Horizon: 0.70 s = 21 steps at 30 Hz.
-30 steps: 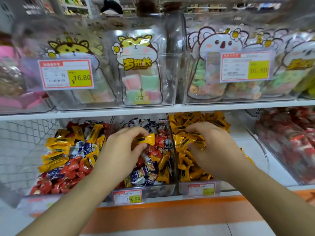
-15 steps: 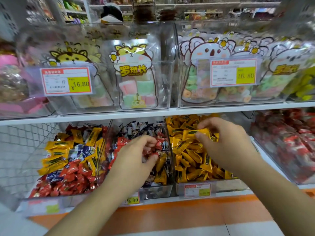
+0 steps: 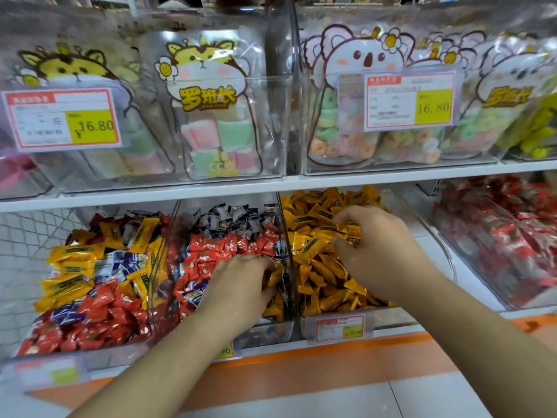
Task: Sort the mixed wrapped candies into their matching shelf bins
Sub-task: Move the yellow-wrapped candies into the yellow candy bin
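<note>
Wrapped candies: light, small, crinkly foil pillows. They're slippery against each other and the pile shifts when dug into. Best hold, I'd judge, is a fingertip pinch across the body or on a crimped end; squeezing harder gains nothing.

Where they sit: lower shelf, clear bins. Left bin [image 3: 90, 354] is a mix of yellow, red and blue-white wrappers. Middle bin [image 3: 265, 330] is mostly red with blue-white at the back, plus stray yellow candies [image 3: 272, 307] along its right wall. Yellow bin [image 3: 337, 325] right of it holds only yellow.

Left hand [image 3: 238, 285]: forearm reaching in from low left, palm down, fingers curled into the middle bin's right front corner, right on the yellow strays. Fingertips are buried, so I can't tell if it actually has one (looks like a grab in progress).

Right hand [image 3: 376, 245]: over the yellow bin, palm down, thumb and fingers pinched on yellow-wrapped pieces [image 3: 351, 232] at the top of the heap.

Risk: candies spilling over the divider between bins.
</note>
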Available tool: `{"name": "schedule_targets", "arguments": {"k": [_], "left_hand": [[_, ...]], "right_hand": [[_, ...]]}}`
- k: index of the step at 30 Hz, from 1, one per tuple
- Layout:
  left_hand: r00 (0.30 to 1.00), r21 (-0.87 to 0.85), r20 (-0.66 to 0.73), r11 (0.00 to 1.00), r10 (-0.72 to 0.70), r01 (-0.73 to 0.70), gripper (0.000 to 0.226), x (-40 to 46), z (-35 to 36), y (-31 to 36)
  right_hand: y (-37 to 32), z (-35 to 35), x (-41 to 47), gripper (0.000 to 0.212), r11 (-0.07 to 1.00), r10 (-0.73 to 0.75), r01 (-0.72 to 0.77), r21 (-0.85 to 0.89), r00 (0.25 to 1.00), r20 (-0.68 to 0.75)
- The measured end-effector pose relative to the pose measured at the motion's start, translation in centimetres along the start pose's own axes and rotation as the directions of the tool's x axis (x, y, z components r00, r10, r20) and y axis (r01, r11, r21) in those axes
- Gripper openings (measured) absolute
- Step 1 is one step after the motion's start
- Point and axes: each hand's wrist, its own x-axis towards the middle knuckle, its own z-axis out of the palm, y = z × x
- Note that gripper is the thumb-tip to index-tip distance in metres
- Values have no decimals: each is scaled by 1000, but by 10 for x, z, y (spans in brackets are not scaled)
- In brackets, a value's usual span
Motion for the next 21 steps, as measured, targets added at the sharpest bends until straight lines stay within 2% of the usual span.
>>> {"name": "schedule_targets", "arguments": {"k": [7, 13, 15, 18, 20, 21], "left_hand": [[996, -319, -26, 944, -90, 77, 30, -3, -1, -4], [969, -579, -185, 815, -163, 27, 33, -6, -17, -11], [961, -684, -198, 730, -191, 5, 34, -11, -25, -10], [966, -854, -155, 520, -205, -27, 34, -19, -37, -2], [978, -918, -127, 393, -168, -52, 32, -24, -42, 5], [982, -932, -116, 359, -149, -56, 32, -26, -43, 7]], "right_hand": [[-9, 1, -5, 32, 999, -37, 37, 11, 999, -20], [-16, 3, -9, 35, 992, -115, 115, 43, 993, -8], [-23, 6, -11, 39, 983, -176, 174, 62, 984, 12], [-35, 11, -18, 47, 957, -274, 265, 120, 959, 66], [-41, 16, -21, 40, 938, -318, 304, 170, 946, 65], [-41, 18, -22, 34, 932, -329, 316, 179, 943, 47]]}}
